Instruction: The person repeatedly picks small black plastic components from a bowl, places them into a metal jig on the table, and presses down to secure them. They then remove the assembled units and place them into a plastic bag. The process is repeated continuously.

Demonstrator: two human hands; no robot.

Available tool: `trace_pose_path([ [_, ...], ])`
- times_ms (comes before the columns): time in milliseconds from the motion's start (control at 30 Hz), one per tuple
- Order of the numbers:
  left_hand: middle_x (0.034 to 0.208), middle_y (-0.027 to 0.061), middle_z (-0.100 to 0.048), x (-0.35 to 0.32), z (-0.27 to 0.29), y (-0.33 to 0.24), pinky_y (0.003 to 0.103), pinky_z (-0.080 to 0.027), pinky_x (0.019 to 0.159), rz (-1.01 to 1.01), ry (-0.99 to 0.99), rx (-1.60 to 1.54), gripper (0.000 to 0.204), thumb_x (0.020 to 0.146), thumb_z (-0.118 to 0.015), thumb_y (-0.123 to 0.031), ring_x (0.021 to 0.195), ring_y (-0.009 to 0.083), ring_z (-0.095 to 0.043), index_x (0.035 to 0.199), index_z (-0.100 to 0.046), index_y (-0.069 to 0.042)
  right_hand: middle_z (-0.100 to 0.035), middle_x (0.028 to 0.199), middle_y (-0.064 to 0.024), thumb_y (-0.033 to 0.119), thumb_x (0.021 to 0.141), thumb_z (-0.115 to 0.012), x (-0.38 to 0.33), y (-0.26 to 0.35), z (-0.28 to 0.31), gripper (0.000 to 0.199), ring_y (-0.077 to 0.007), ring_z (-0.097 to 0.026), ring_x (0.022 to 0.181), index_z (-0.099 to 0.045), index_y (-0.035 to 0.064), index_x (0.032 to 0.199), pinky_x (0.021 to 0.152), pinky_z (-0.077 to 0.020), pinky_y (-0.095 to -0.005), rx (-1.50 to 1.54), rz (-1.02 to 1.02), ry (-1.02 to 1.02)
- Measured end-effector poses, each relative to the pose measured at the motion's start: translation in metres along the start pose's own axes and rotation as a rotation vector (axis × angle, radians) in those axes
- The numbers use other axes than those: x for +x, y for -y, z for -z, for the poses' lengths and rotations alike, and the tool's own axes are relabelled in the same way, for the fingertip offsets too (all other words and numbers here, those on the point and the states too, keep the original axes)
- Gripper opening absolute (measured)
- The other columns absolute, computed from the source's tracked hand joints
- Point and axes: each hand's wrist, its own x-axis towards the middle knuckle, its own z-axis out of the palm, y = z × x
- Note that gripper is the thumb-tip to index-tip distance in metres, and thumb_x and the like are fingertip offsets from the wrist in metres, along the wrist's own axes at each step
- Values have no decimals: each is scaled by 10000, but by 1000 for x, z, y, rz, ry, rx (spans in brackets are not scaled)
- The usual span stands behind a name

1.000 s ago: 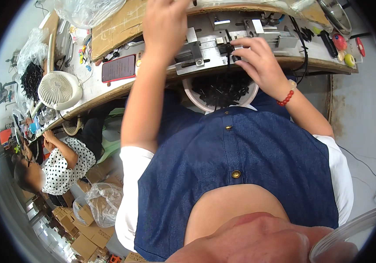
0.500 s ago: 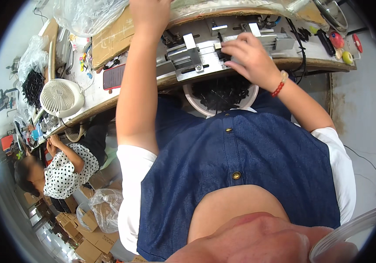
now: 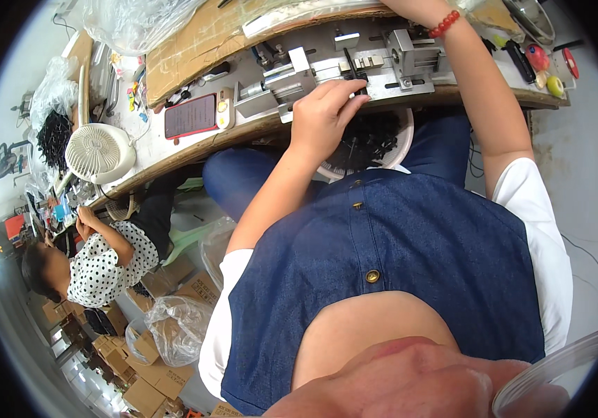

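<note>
My left hand is closed in a pinch at the front of a metal clamping fixture on the bench. Between its fingertips is a small black part, whose upper end stands over the middle of the fixture; its exact kind is unclear. Metal blocks flank the fixture on both sides, the left block and the right block. My right hand reaches past the fixture to the far edge of the view, its fingers cut off. Below the bench edge, a white basket in my lap holds many black pieces.
Left of the fixture lie a red-edged phone and a cardboard sheet. Farther left stands a white fan. Red and green fruit sit at the bench's right end. A co-worker in a dotted top works at left.
My left hand has come down from the far edge to the fixture and pinches a black part there. My right hand has left the fixture and moved up to the far edge.
</note>
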Motion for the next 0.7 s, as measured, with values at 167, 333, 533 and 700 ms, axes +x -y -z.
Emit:
trace_pose_path([
  [167, 1193, 64, -688, -5, -15, 5, 320, -576, 666, 42, -24, 104, 241, 833, -841, -153, 720, 181, -706, 1069, -792, -147, -579, 972, -114, 81, 1005, -585, -21, 34, 7, 155, -251, -621, 845, -651, 17, 1130, 807, -504, -336, 149, -18, -200],
  [333, 1207, 47, -722, -4, -26, 9, 323, -595, 701, -48, -89, 98, 240, 841, -828, -158, 787, 200, -735, 1076, -786, -128, -602, 900, -14, 112, 1057, -580, -49, 47, 18, 133, -99, -600, 770, -658, 16, 1104, 705, -498, -241, 708, -335, -194],
  [533, 1235, 59, -734, -3, -23, 4, 321, -606, 756, -53, -80, 156, 293, 858, -810, -179, 857, 215, -754, 1141, -768, -115, -673, 884, -18, 99, 1012, -650, -78, 73, 25, 89, -137, -635, 805, -693, 25, 1036, 728, -518, -270, 1014, -602, -192],
  [700, 1243, 62, -730, 2, -12, 2, 308, -590, 707, -53, -34, 154, 322, 851, -820, -171, 769, 185, -719, 1164, -762, -119, -712, 1098, -41, 58, 965, -693, -114, 75, 14, 246, -132, -649, 877, -702, 27, 1209, 794, -538, -264, 1040, -485, -48],
])
